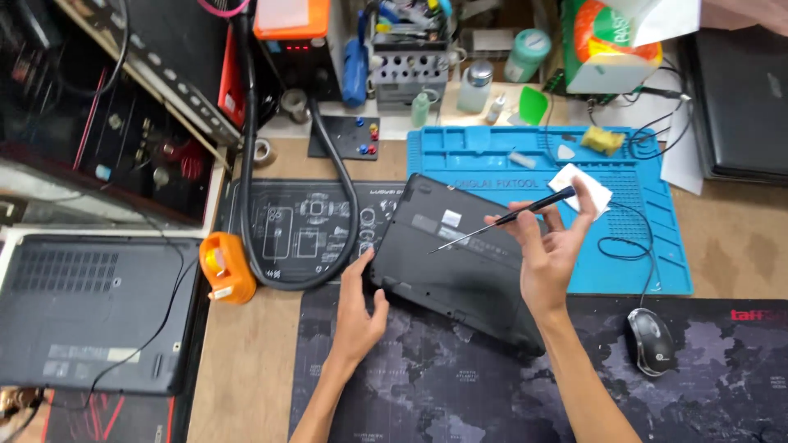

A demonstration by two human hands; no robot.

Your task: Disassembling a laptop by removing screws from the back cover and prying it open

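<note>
A black laptop (460, 262) lies upside down, bottom cover up, in the middle of the wooden bench, partly on a dark world-map desk mat (460, 394) and partly on a blue work mat (632, 271). My left hand (359, 308) rests against the laptop's near left edge, fingers spread on it. Above the bottom cover my right hand (546, 246) pinches a thin black screwdriver (502, 220), its tip pointing left and down over the cover. A folded white cloth (584, 187) sits behind those fingers; I cannot tell whether it is held.
A second dark laptop (90, 316) lies upside down at the left. An orange tape dispenser (227, 269) and a thick black hose (345, 197) sit left of centre. A black mouse (652, 340) is at right. Bottles, a tool rack and a power unit crowd the back edge.
</note>
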